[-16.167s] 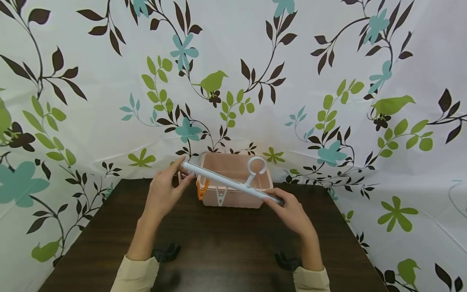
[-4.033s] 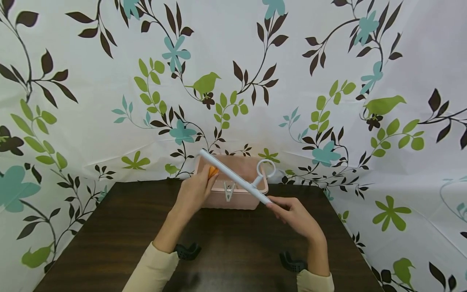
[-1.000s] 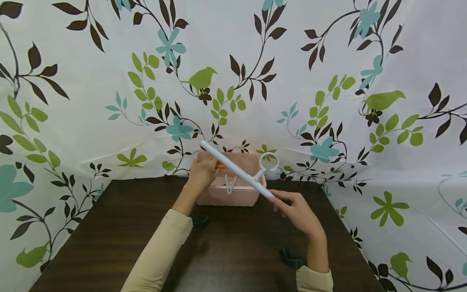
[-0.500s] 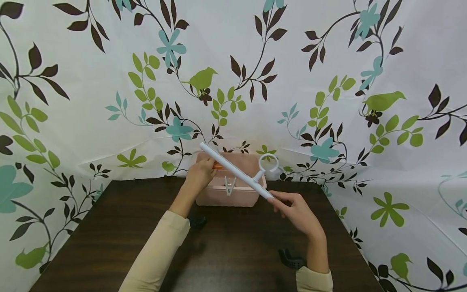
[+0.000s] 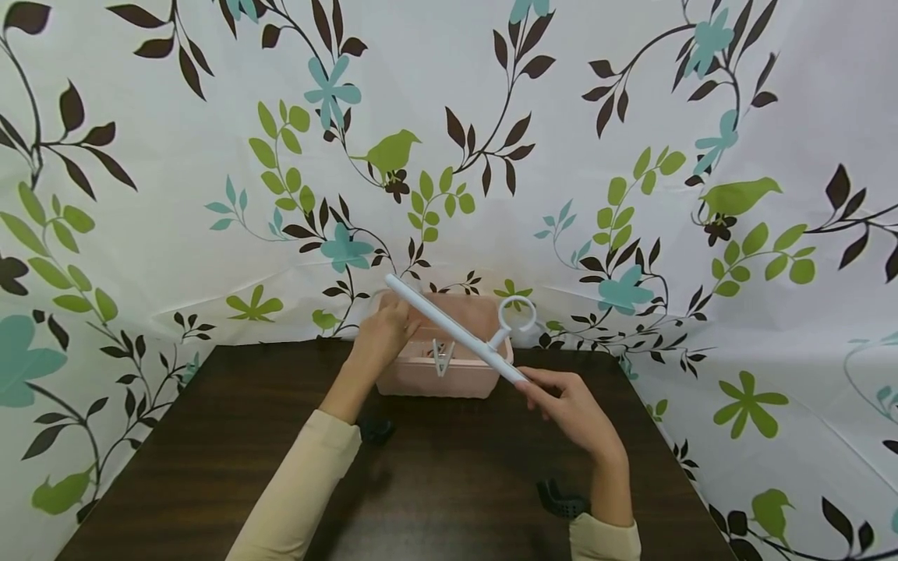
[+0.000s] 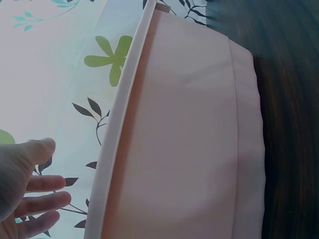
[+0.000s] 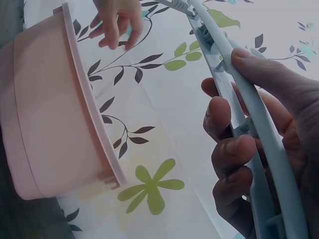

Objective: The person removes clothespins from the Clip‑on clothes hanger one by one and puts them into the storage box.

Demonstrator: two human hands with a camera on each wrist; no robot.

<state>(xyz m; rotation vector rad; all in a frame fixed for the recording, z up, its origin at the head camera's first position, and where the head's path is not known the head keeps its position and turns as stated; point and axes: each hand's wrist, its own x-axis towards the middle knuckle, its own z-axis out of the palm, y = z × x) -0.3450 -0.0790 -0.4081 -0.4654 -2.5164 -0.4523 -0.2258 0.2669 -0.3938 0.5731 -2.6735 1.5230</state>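
Observation:
My right hand (image 5: pixel 568 409) grips the lower right end of a pale blue-white plastic hanger (image 5: pixel 449 319), thumb on one side and fingers curled round the other in the right wrist view. The hanger slants up to the left, its round hook (image 5: pixel 517 313) on the upper side. A white clip (image 5: pixel 442 358) shows below the bar, overlapping the pink bin's front in the head view. My left hand (image 5: pixel 382 333) is over the left end of the pink bin (image 5: pixel 449 382); in the left wrist view its fingers (image 6: pixel 47 201) are loose and spread, with nothing between them.
The bin stands at the back of a dark wooden table (image 5: pixel 449 467), close to a patterned leaf-and-bird cloth (image 5: pixel 491 226) that hangs behind and along the sides. Small items show inside the bin behind the clip. Black wrist pieces (image 5: pixel 561 499) sit at both forearms.
An orange clip, hanging by the hanger at first and later held in my left hand over the bin, is out of sight now. My right hand keeps the hanger at nearly the same slant.

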